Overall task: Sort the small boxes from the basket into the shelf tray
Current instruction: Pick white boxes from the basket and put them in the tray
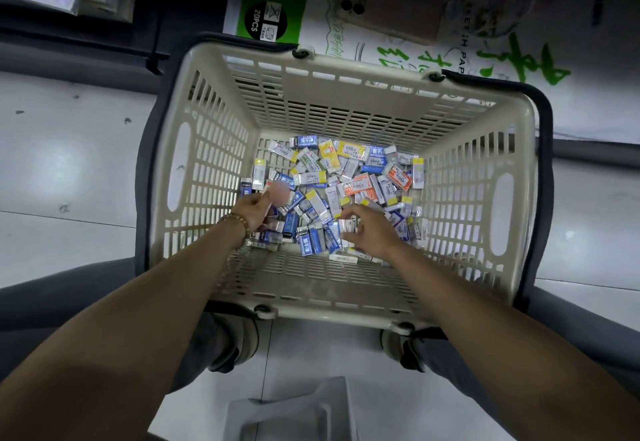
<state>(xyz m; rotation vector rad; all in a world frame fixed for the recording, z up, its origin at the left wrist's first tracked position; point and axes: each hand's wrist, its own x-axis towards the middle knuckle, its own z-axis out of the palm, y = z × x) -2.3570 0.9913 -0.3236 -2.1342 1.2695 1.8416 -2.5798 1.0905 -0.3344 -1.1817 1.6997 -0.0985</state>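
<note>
A beige plastic basket (346,309) stands on the floor between my feet. Its bottom is covered with several small boxes (349,177) in white, blue, yellow and orange. Both my hands are down inside it near the front wall. My left hand (254,212), with a bead bracelet on the wrist, pinches a pinkish box (280,194) that is blurred by motion. My right hand (372,232) curls its fingers round a small white box (348,225) just above the pile.
A white carton with green print (519,59) lies behind the basket, with a phone in a case (391,4) on top. A dark shelf base (104,32) runs along the top left. A grey stool (294,413) stands on the pale tiled floor below me.
</note>
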